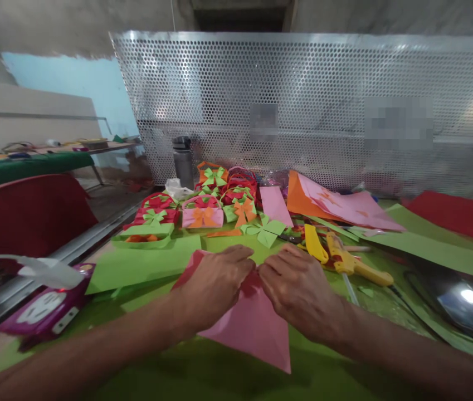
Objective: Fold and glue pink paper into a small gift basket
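Observation:
A pink craft sheet (253, 323), paper or felt, is raised at an angle over the green table surface. My left hand (219, 281) is closed on its upper edge, knuckles up. Close beside it, my right hand (298, 289) grips the same edge, the fingers of both hands nearly meeting. The fingertips are hidden beneath the hands, so the exact hold does not show. Just beyond my hands lies a light green bow-shaped cutout (270, 228). A yellow glue gun (355, 264) rests to the right of my right hand.
Several small handbags with bows, such as a pink one (203, 216), stand behind. Left are a green sheet (144, 262) and a purple power strip (48, 314) with a white plug. Pink sheets (345, 203), a black phone-like device (466, 295) and a bottle (183, 164) surround the work area.

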`<state>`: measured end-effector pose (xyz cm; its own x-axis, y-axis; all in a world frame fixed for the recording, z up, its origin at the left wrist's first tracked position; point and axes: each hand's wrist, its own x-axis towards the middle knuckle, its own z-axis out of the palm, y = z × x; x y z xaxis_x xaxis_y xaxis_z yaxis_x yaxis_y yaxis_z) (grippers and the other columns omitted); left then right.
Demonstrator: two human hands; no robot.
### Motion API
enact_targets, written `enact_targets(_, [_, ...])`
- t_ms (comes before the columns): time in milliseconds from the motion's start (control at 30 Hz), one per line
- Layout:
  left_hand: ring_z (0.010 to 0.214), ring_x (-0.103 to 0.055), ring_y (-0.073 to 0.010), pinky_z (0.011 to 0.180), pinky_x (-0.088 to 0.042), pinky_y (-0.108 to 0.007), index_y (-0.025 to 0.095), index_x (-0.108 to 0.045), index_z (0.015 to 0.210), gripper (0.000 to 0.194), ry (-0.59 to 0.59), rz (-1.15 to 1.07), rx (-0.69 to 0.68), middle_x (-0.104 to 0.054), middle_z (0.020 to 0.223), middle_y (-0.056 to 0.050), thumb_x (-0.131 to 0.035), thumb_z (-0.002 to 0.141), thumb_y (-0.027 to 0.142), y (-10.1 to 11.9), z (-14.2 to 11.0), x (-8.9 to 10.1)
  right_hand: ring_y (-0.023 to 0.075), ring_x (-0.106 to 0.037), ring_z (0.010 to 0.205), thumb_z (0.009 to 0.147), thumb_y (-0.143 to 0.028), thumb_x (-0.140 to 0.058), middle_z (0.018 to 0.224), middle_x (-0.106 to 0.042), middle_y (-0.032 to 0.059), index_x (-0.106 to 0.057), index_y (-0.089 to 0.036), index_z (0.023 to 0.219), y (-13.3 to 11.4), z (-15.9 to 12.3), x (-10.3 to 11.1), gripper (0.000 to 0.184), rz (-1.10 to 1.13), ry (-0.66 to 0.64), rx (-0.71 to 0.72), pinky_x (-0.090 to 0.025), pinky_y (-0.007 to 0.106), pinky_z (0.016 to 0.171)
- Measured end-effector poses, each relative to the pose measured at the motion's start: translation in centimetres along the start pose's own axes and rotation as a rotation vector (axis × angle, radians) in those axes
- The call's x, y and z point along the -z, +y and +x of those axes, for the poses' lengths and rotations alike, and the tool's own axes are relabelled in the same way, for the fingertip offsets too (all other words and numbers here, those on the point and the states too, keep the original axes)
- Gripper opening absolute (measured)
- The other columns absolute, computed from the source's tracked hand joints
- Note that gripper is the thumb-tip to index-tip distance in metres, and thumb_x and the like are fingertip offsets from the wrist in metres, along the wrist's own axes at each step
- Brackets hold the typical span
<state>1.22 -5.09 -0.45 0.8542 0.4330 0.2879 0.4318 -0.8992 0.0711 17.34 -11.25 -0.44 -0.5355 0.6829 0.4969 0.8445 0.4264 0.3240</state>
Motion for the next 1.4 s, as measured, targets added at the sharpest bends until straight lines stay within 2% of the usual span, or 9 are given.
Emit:
enact_targets(233, [0.103,-0.056,-0.0204,0.090,-0.046,-0.035,0.012,-0.061,0.094,0.025,0.143,-0.018,-0.038,-0.063,0.104,-0.010,-0.040,0.083,0.004,-0.5,0.0,-0.3,0.0148,-0.045,0.055,0.077,-0.009,-0.046,0.058,-0.057,0.0004,-0.054,-0.018,0.062,0.5,-0.1,0.4,0.019,-0.010,-0.003,0.007,-0.026,0.033,0.063])
enact_targets(600, [0.102,-0.056,-0.0233,0.089,-0.045,-0.037,0.011,-0.062,0.084,0.020,0.024,0.049,0.129,-0.063,0.106,-0.013,-0.043,0.079,0.004,-2.0,0.3,0.5,0.0149,-0.049,0.057,0.078,-0.010,-0.047,0.058,-0.059,0.0004,-0.054,-0.018,0.061,1.2,0.0,0.2,0.019,-0.010,-0.032,-0.037,-0.028,0.034,0.072])
enact_targets(767, [0.109,-0.051,-0.0227,0.087,-0.046,-0.036,0.010,-0.050,0.113,0.036,0.082,0.010,0.076,-0.057,0.118,-0.012,-0.046,0.077,0.003,-0.4,0.1,-0.4,0.0153,-0.048,0.056,0.078,-0.010,-0.047,0.058,-0.058,0.0004,-0.055,-0.018,0.065,0.3,-0.2,-0.4,0.018,-0.016,-0.007,-0.023,-0.030,0.038,0.078])
enact_targets(800, [0.104,-0.054,-0.0216,0.084,-0.048,-0.034,0.011,-0.051,0.111,0.035,0.053,-0.009,0.050,-0.059,0.113,-0.011,-0.048,0.077,0.003,0.1,0.2,-0.6,0.0155,-0.048,0.056,0.078,-0.009,-0.046,0.059,-0.058,0.0007,-0.056,-0.017,0.066,0.0,-0.2,-0.5,0.017,-0.015,-0.009,-0.008,-0.030,0.039,0.080])
enact_targets(933, [0.069,-0.059,-0.0178,0.061,-0.048,-0.028,0.012,-0.058,0.071,0.015,-0.024,-0.025,0.061,-0.063,0.077,-0.006,-0.048,0.073,0.001,0.9,0.6,-1.0,0.0171,-0.050,0.057,0.076,-0.006,-0.046,0.062,-0.059,0.0029,-0.058,-0.015,0.067,-1.0,-0.4,-0.3,0.018,-0.003,-0.002,0.041,-0.030,0.045,0.084])
enact_targets(1000, [0.062,-0.058,-0.0170,0.057,-0.046,-0.027,0.012,-0.058,0.068,0.012,0.031,-0.052,0.052,-0.062,0.069,-0.005,-0.051,0.074,0.004,0.5,0.7,-0.9,0.0171,-0.052,0.057,0.082,-0.010,-0.045,0.062,-0.060,0.0031,-0.058,-0.015,0.066,-0.8,-0.2,0.4,0.021,0.094,0.044,-0.009,-0.034,0.042,0.081])
enact_targets(1100, [0.062,-0.059,-0.0158,0.056,-0.045,-0.025,0.012,-0.062,0.075,0.013,0.238,-0.187,0.017,-0.065,0.069,-0.005,-0.050,0.081,0.013,-0.5,0.6,-0.4,0.0154,-0.056,0.061,0.089,-0.026,-0.044,0.065,-0.063,0.0021,-0.061,-0.016,0.073,0.3,0.2,1.6,0.026,0.422,0.101,-0.175,-0.039,0.031,0.066])
enact_targets(1200, [0.065,-0.063,-0.0131,0.057,-0.046,-0.021,0.014,-0.065,0.085,0.020,0.424,-0.386,-0.004,-0.070,0.076,-0.004,-0.046,0.082,0.010,-1.4,0.6,0.1,0.0141,-0.059,0.066,0.091,-0.028,-0.041,0.073,-0.066,0.0021,-0.063,-0.017,0.086,1.7,0.7,2.0,0.025,0.636,0.142,-0.332,-0.041,0.025,0.059])
enact_targets(1400, [0.064,-0.066,-0.0150,0.056,-0.050,-0.022,0.015,-0.069,0.086,0.018,0.509,-0.697,0.029,-0.072,0.076,-0.006,-0.051,0.081,0.013,-1.6,0.6,0.3,0.0173,-0.063,0.082,0.083,-0.017,-0.052,0.093,-0.069,0.0062,-0.061,-0.016,0.101,2.0,0.6,-0.5,0.020,0.688,0.128,-0.372,-0.047,0.028,0.071])
